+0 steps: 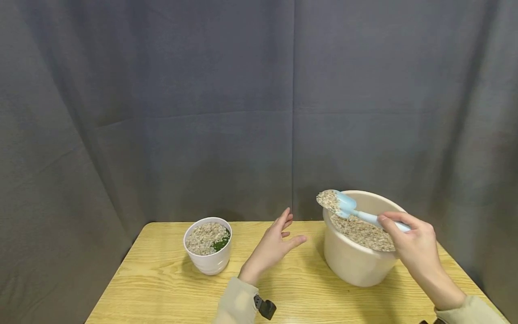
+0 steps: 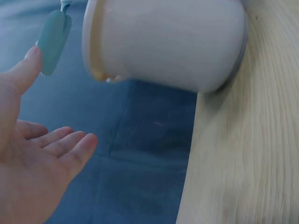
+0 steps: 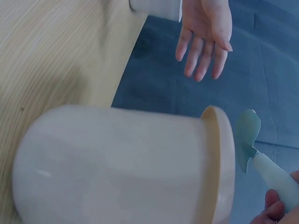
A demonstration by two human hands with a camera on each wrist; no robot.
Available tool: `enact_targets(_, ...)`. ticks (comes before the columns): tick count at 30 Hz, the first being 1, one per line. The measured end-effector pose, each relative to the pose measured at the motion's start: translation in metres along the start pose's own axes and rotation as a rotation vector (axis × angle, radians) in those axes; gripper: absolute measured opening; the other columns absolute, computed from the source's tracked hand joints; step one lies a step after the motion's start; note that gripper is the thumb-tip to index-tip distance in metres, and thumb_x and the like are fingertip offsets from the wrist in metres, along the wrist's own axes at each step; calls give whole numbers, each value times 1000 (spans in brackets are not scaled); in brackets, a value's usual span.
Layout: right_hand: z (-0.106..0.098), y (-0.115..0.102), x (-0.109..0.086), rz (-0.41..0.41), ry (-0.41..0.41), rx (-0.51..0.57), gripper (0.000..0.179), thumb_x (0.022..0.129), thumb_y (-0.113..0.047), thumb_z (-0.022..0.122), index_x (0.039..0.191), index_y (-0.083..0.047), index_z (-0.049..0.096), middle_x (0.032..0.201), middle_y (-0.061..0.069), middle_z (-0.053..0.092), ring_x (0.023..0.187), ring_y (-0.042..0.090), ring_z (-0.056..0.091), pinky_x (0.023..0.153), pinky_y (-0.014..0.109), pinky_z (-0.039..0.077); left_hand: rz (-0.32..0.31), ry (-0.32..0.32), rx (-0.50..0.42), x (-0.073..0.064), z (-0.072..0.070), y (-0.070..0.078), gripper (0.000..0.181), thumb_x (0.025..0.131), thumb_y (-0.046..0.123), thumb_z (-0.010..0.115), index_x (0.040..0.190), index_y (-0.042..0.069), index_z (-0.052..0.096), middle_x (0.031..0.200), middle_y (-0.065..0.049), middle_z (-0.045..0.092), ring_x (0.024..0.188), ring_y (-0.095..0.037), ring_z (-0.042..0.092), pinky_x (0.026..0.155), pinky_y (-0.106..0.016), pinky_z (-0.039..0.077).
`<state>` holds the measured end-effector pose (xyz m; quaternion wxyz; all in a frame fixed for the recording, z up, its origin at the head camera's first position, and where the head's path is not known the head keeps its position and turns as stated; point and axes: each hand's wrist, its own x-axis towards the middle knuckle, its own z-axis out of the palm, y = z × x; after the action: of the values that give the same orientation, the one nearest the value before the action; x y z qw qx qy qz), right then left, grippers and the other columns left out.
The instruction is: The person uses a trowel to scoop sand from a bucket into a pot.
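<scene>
My right hand (image 1: pixel 417 240) grips the handle of a light blue hand trowel (image 1: pixel 366 218) above a large cream bucket (image 1: pixel 356 265). Pale, coarse granules (image 1: pixel 328 200) lie in the trowel's scoop, which sits over the bucket's left rim. More of the same granular material (image 1: pixel 364 234) fills much of the bucket. My left hand (image 1: pixel 271 247) hovers between the bucket and a small white pot (image 1: pixel 210 263), fingers extended and holding nothing. Granules cover most of the pot's top, with a dark green patch (image 1: pixel 221 243) showing at its right side.
Both containers stand on a light wooden table (image 1: pixel 162 279), the pot at the left and the bucket at the right. A dark grey-blue curtain (image 1: pixel 226 135) hangs right behind the table's back edge. A black band (image 1: pixel 265 307) circles my left wrist.
</scene>
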<state>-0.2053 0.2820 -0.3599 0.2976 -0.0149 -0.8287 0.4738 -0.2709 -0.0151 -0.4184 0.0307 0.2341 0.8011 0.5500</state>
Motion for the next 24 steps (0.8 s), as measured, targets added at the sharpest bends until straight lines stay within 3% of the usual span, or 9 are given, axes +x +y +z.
enact_targets(5,12,-13,2,0,-16,34,23,89,-19,74,97,2,75,72,-13,66,59,6,52,48,19,42,-8,30,23,-13,-21,-2,92,90,49,67,158,15,15,156,-5,31,139,-20,36,108,-39,39)
enact_targets(10,27,-26,3,-32,-31,91,20,89,-14,73,97,4,75,74,-15,66,63,2,56,51,16,45,-14,89,69,-32,-46,-4,88,91,47,67,158,19,17,156,-3,30,139,-20,35,108,-38,39)
enact_targets(15,45,-35,4,-90,-55,140,13,89,-9,72,93,2,76,75,-13,68,63,2,57,53,15,46,-8,201,116,-55,-71,-5,84,91,40,69,157,18,21,156,-6,30,137,-29,38,108,-44,39)
enact_targets(21,70,-44,1,-91,-117,174,10,89,-12,74,93,-3,77,76,-5,67,59,4,50,46,19,40,-41,341,214,-80,-103,-10,84,90,40,71,156,14,26,156,-13,30,128,-43,45,104,-54,39)
enact_targets(24,82,-48,-2,-100,-152,189,10,89,-11,73,93,-4,77,83,0,70,65,5,54,51,18,43,-64,402,238,-90,-115,-17,82,90,37,72,155,12,28,155,-16,30,128,-44,44,105,-54,39)
